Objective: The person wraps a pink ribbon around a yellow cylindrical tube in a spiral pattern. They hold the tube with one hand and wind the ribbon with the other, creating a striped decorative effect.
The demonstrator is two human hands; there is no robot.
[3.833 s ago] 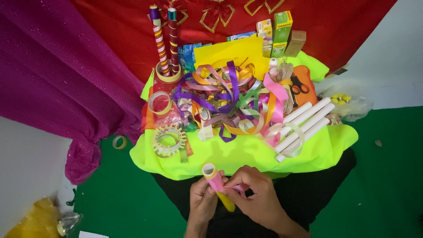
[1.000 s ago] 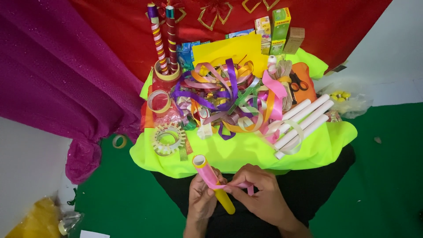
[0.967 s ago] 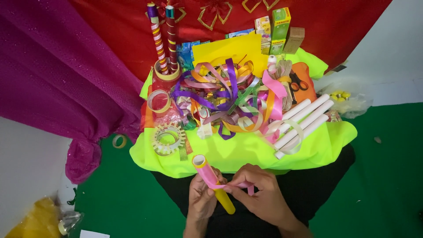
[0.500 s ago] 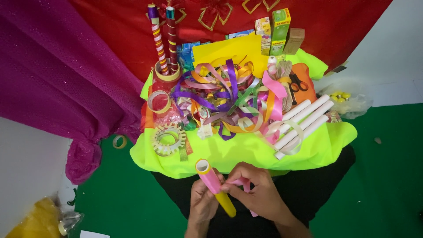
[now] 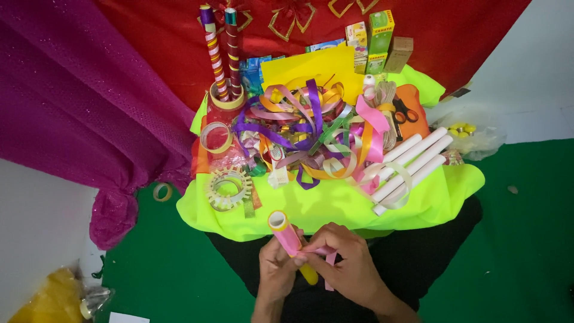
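Observation:
My left hand (image 5: 274, 267) grips a paper tube (image 5: 288, 238), pink on its upper part and yellow at its lower end, tilted up to the left. My right hand (image 5: 347, 263) pinches a pink ribbon (image 5: 327, 269) against the tube; a loose end of the ribbon hangs down below the fingers. Both hands are low in the head view, just in front of a small table under a neon yellow cloth (image 5: 323, 203). A tangle of coloured ribbons (image 5: 311, 128) lies on the table beyond the hands.
White paper tubes (image 5: 412, 164) lie at the table's right, tape rolls (image 5: 216, 137) and a ring of cut paper (image 5: 228, 188) at its left. Two wrapped striped tubes (image 5: 218, 51) stand at the back beside small boxes (image 5: 379, 39) and scissors (image 5: 405, 111). Magenta cloth (image 5: 78, 101) hangs left; green floor.
The tube has turned a little in my hands and its top has shifted slightly; the pink ribbon now sits closer against it. The table's things have not moved.

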